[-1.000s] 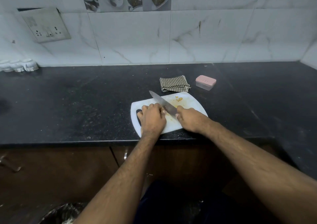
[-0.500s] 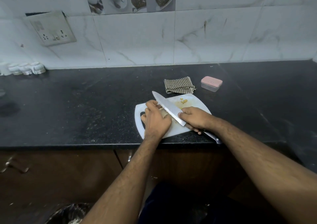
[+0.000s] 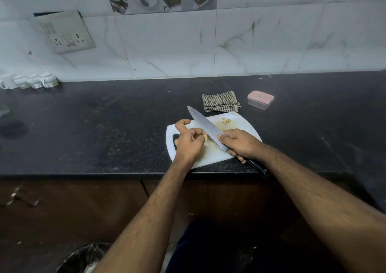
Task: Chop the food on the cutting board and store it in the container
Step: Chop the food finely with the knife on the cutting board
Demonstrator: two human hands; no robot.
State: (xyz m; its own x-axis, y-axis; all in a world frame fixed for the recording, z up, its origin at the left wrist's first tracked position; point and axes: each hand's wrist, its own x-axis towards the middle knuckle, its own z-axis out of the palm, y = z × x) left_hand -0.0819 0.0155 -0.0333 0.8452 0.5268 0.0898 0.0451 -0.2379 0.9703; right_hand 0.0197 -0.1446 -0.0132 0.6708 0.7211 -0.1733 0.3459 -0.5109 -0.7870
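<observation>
Black desk (image 3: 104, 130) carries my white cutting board (image 3: 246, 124). My right hand (image 3: 240, 145) grips the knife (image 3: 205, 127); my left hand's (image 3: 189, 143) curled fingers (image 3: 181, 124) hold nothing I can see beside yellow food (image 3: 226, 121). Pink-lidded container (image 3: 260, 99) sits behind, well apart.

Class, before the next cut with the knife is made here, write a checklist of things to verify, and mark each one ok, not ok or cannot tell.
1. Right hand grips the knife by its handle: ok.
2. Left hand fingers curled, tips tucked away from the blade: ok.
3. Food piece under the left hand steady: cannot tell, mostly hidden.
4. Cutting board lies flat on the counter: ok.
5. Chopped bits lie apart from the blade: ok.
6. Container open to take the food: not ok, pink lid on.
</observation>
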